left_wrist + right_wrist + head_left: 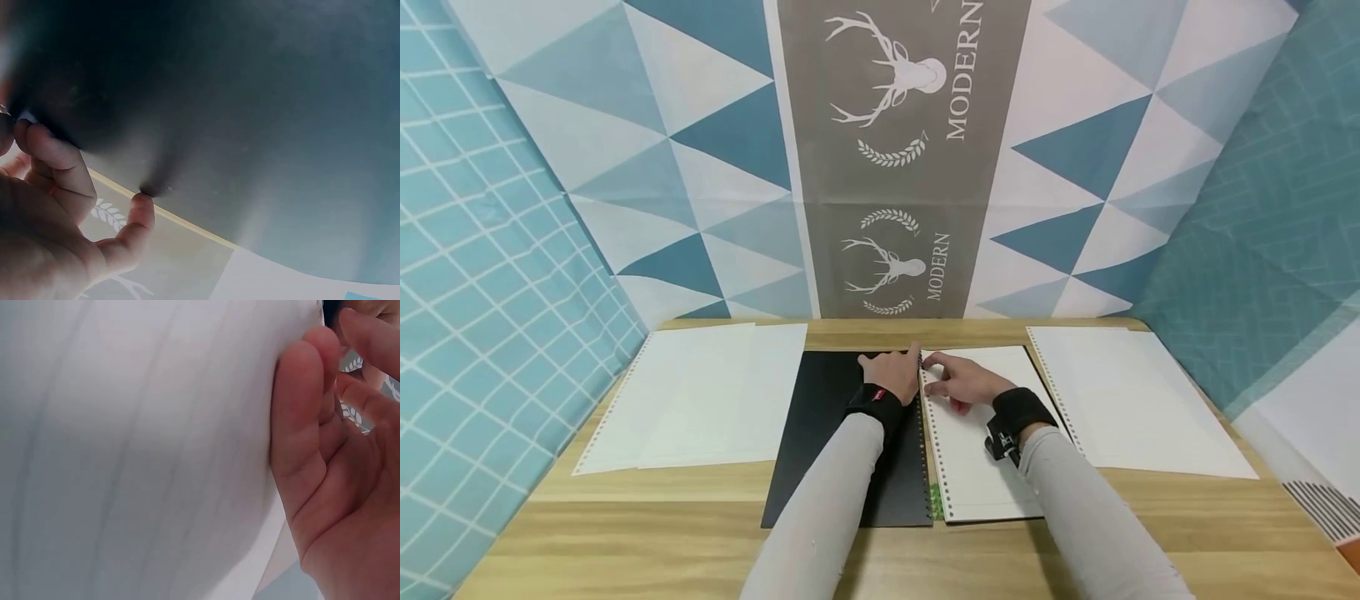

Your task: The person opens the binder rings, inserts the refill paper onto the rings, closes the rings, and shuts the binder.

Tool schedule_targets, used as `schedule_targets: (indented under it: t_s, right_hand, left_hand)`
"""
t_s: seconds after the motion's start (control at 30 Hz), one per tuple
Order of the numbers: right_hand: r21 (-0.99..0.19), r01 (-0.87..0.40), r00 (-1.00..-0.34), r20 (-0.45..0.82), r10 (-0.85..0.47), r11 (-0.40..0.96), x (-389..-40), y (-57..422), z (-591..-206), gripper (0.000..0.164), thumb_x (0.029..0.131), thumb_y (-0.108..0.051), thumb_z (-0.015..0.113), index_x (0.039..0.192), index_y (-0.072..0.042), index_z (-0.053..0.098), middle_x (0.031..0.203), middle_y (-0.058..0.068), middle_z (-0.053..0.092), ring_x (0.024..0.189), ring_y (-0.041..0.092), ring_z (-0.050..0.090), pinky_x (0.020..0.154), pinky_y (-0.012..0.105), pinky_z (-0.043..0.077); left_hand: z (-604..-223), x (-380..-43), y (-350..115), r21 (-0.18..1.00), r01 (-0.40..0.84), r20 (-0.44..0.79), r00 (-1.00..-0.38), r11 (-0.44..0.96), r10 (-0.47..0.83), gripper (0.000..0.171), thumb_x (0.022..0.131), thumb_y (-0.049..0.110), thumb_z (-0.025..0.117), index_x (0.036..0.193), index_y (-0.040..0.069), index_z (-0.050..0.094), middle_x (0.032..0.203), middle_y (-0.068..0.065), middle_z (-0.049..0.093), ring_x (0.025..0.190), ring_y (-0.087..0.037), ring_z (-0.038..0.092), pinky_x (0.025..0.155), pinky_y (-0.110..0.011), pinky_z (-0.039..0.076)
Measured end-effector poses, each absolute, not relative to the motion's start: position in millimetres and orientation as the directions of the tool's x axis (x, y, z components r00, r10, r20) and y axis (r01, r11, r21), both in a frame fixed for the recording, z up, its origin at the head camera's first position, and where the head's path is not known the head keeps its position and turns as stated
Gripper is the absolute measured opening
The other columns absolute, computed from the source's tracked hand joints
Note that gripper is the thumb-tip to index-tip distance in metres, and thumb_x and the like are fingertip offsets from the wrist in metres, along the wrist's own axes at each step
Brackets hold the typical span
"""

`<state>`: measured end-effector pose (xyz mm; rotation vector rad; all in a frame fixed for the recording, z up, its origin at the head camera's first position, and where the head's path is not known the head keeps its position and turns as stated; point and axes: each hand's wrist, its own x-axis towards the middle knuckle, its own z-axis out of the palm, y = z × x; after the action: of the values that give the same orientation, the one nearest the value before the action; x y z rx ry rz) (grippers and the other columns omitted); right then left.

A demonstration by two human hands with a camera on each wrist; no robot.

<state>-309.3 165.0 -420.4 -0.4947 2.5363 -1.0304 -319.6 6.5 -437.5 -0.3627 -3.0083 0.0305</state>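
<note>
A loose-leaf notebook lies spread out in the head view, its black cover (820,417) on the left and white hole-punched pages (977,483) on the right. Toothed black binding (925,467) runs between them. My left hand (891,373) reaches the binding's far end, with bent fingers gripping there. In the left wrist view its little fingertip (145,203) touches the dark cover near the edge; the thumb is hidden. My right hand (970,382) rests over the page holes beside the binding, fingers loosely bent and thumb apart. Lined paper (144,444) fills the right wrist view, with relaxed fingers (297,419) along its edge.
Loose hole-punched sheets (700,400) lie overlapping on the left of the wooden table (647,533). More loose sheets (1150,400) lie on the right. A patterned cloth wall (715,167) stands behind. A small green patch (936,502) shows beneath the binding gap.
</note>
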Motion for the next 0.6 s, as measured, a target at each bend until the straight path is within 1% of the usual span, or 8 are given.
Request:
schedule_targets:
  t_s: [0.13, 0.23, 0.3, 0.43, 0.6]
  right_hand:
    - [-0.698, -0.195, -0.882, -0.182, -0.434, 0.689, -309.2, 161.9, -419.2, 0.040, 0.095, -0.021, 0.063, 0.133, -0.018, 0.050, 0.074, 0.012, 0.059, 0.048, 0.020, 0.053, 0.046, 0.034, 0.050]
    - [-0.650, -0.208, -0.890, -0.184, -0.417, 0.731, -310.2, 157.9, -419.7, 0.037, 0.095, -0.024, 0.064, 0.129, -0.020, 0.050, 0.066, 0.010, 0.056, 0.045, 0.020, 0.052, 0.043, 0.033, 0.047]
    - [-0.614, -0.211, -0.896, -0.189, -0.402, 0.761, -311.6, 155.3, -420.8, 0.036, 0.095, -0.025, 0.063, 0.127, -0.020, 0.049, 0.064, 0.009, 0.055, 0.045, 0.020, 0.053, 0.041, 0.032, 0.046]
    - [-0.556, -0.208, -0.901, -0.211, -0.379, 0.805, -314.0, 150.7, -422.1, 0.035, 0.096, -0.027, 0.062, 0.125, -0.020, 0.045, 0.067, 0.011, 0.054, 0.046, 0.021, 0.056, 0.039, 0.031, 0.046]
    - [-0.531, -0.212, -0.902, -0.217, -0.373, 0.820, -315.4, 146.8, -420.2, 0.034, 0.097, -0.029, 0.061, 0.125, -0.020, 0.044, 0.067, 0.014, 0.057, 0.044, 0.022, 0.057, 0.038, 0.032, 0.046]
  left_hand:
    - [-437.3, -321.3, 4.1, -0.024, 0.244, 0.111, -0.963, 0.970, 0.245, 0.039, 0.099, 0.030, 0.055, 0.135, 0.021, 0.044, 0.075, -0.008, 0.068, 0.078, -0.036, 0.064, 0.089, -0.067, 0.042]
    - [-439.5, -324.0, 1.9, -0.009, 0.262, 0.121, -0.958, 0.965, 0.261, 0.033, 0.100, 0.031, 0.052, 0.130, 0.019, 0.045, 0.078, -0.009, 0.069, 0.080, -0.036, 0.065, 0.089, -0.068, 0.042]
    - [-441.1, -325.8, 0.5, 0.000, 0.272, 0.126, -0.955, 0.962, 0.270, 0.029, 0.101, 0.031, 0.050, 0.126, 0.018, 0.046, 0.079, -0.009, 0.070, 0.081, -0.036, 0.066, 0.090, -0.068, 0.041]
    - [-442.1, -327.6, -1.1, 0.024, 0.284, 0.119, -0.953, 0.958, 0.280, 0.022, 0.102, 0.030, 0.049, 0.120, 0.017, 0.047, 0.078, -0.009, 0.070, 0.082, -0.037, 0.066, 0.090, -0.068, 0.041]
    - [-440.1, -327.2, -0.3, 0.056, 0.287, 0.106, -0.954, 0.956, 0.280, 0.025, 0.099, 0.026, 0.055, 0.119, 0.015, 0.047, 0.085, -0.012, 0.072, 0.085, -0.038, 0.065, 0.089, -0.065, 0.042]
